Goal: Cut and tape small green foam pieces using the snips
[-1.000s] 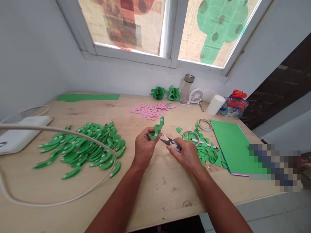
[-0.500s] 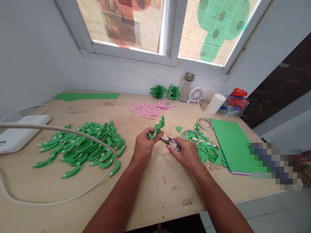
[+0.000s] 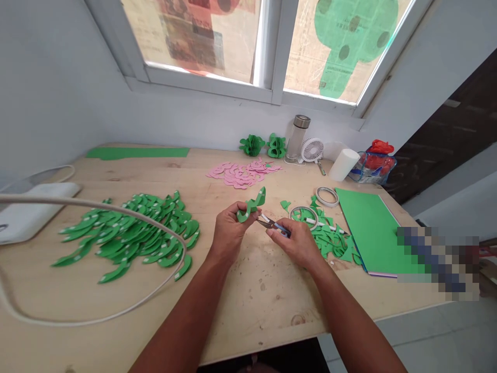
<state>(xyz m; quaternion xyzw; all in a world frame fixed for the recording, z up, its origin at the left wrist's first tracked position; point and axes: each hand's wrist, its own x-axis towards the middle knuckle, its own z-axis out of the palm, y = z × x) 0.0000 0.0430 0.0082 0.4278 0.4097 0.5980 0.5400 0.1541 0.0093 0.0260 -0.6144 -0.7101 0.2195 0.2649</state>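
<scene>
My left hand [image 3: 229, 226] pinches a curved green paper piece [image 3: 252, 203] that carries small white tabs. In my right hand [image 3: 297, 242] is a pair of scissors [image 3: 276, 225], fingers closed round the handles. The blades point left and end close to my left fingertips, with a small white strip [image 3: 264, 217] at them; whether the blades touch the paper I cannot tell. A heap of similar green paper pieces with white tabs [image 3: 135, 228] lies to the left. Green paper scraps [image 3: 336, 243] lie right of my right hand.
A white cable [image 3: 155, 221] loops over the left side. Pink paper cutouts [image 3: 243, 173] lie ahead. Tape rolls [image 3: 327, 197], green sheets [image 3: 373, 228] and a white marker [image 3: 322, 225] are at right. A bottle [image 3: 297, 137] and small fan [image 3: 312, 150] stand by the wall.
The scissors' blades and handles have come closer together in my right hand. The green paper piece has tilted slightly to the right in my left hand.
</scene>
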